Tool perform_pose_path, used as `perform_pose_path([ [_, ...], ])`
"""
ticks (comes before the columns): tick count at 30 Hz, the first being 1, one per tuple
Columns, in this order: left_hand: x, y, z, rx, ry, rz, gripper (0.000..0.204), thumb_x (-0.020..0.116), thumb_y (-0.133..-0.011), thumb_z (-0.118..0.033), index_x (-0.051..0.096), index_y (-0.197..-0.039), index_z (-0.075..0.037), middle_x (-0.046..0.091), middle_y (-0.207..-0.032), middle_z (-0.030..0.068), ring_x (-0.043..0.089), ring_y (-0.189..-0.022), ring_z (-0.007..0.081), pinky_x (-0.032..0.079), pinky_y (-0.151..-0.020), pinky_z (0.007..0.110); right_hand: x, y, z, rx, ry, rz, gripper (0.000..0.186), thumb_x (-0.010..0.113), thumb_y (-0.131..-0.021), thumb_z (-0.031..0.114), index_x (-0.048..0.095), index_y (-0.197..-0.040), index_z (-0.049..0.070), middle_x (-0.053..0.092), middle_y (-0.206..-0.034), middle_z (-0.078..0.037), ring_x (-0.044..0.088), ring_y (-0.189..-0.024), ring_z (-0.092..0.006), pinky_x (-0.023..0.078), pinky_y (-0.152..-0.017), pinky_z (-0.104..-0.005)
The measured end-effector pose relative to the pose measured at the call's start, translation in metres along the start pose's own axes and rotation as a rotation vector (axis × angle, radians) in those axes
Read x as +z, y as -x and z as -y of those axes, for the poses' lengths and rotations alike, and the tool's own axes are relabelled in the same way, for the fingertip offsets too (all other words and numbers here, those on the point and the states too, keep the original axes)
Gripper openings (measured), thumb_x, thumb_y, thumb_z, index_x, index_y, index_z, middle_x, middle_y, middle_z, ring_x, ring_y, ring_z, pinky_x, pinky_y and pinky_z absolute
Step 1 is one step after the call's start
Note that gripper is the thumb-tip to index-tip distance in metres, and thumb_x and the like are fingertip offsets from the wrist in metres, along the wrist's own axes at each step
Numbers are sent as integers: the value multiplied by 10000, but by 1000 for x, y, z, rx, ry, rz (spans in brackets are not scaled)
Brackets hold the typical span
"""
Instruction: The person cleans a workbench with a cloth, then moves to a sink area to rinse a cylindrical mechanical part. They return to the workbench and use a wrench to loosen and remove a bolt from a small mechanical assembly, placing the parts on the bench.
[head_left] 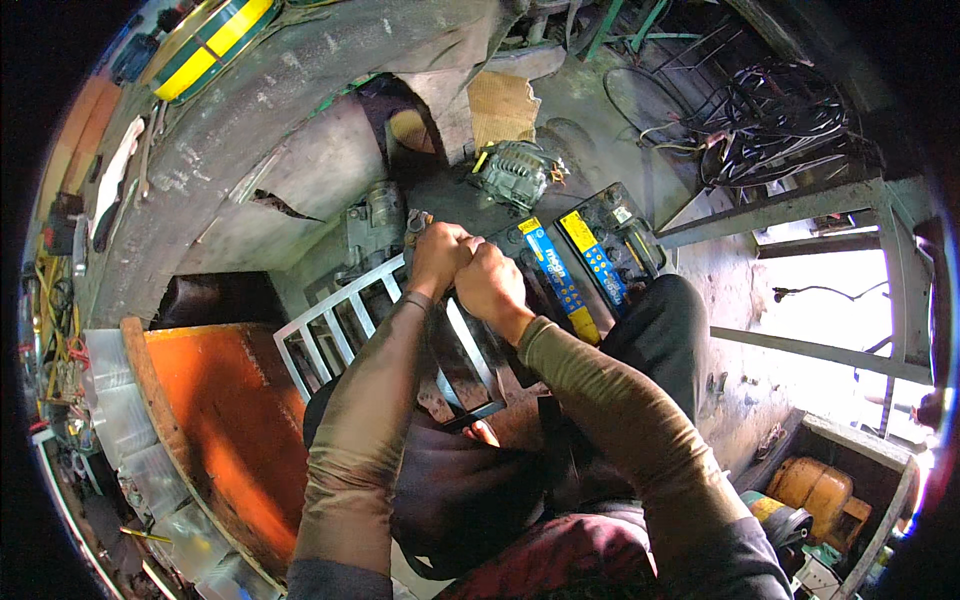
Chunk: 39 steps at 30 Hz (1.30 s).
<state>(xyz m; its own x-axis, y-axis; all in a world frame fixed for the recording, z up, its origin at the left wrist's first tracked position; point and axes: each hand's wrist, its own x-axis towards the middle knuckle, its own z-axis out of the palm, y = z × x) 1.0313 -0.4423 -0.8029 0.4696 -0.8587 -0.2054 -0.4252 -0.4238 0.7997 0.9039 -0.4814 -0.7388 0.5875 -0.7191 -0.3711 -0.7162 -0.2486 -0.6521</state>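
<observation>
My left hand (438,257) and my right hand (490,283) are pressed together, both closed around a small greasy metal part (415,222) whose top pokes out above the left fingers. They work over a dark metal piece (462,362) lying on a white barred frame (330,325). What exactly sits inside the fists is hidden. Two black vehicle batteries (590,255) with blue and yellow labels stand just right of my hands. An alternator (512,172) lies on the floor beyond them.
A grey motor housing (372,228) sits left of the hands. An orange panel (235,420) leans at lower left. Tangled cables (780,120) fill the upper right, behind a metal frame (780,210). An orange gas cylinder (822,490) lies at lower right.
</observation>
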Motion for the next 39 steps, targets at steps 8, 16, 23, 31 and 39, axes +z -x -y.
perform_pose_path([
  [8,1,1,-1,-87,-26,-13,323,786,-879,-344,796,-921,-24,761,-833,178,750,-766,296,554,-720,415,13,11,1,121,-95,0,418,505,-1017,349,560,-1214,-15,703,-1085,-334,679,-1068,-506,537,-931,-575],
  [16,2,3,-2,-78,-58,-19,357,807,-896,-376,797,-963,-26,773,-831,146,731,-749,216,554,-727,389,37,21,-4,153,-94,-158,370,565,-966,303,543,-1183,4,683,-1098,-352,674,-1006,-550,526,-875,-623],
  [23,-4,3,24,-46,-78,44,313,773,-891,-304,794,-1109,-81,762,-1067,199,743,-992,351,560,-891,415,18,13,-12,121,-100,91,484,559,-949,298,510,-1268,-63,643,-1247,-360,659,-1121,-522,532,-969,-565],
  [31,-5,22,-19,-40,-205,73,327,681,-915,-198,757,-1216,-94,738,-1179,195,698,-1108,397,546,-982,447,2,40,-86,-539,-6,-64,336,671,-924,151,540,-1194,1,605,-1096,-237,630,-1037,-464,532,-866,-513],
  [39,19,38,-21,-45,-228,-29,569,706,-857,-276,624,-1364,-32,707,-1231,242,670,-1149,427,532,-975,464,14,45,-83,-465,146,-170,181,598,-932,103,555,-1087,20,642,-1001,-206,682,-800,-454,581,-696,-532],
])
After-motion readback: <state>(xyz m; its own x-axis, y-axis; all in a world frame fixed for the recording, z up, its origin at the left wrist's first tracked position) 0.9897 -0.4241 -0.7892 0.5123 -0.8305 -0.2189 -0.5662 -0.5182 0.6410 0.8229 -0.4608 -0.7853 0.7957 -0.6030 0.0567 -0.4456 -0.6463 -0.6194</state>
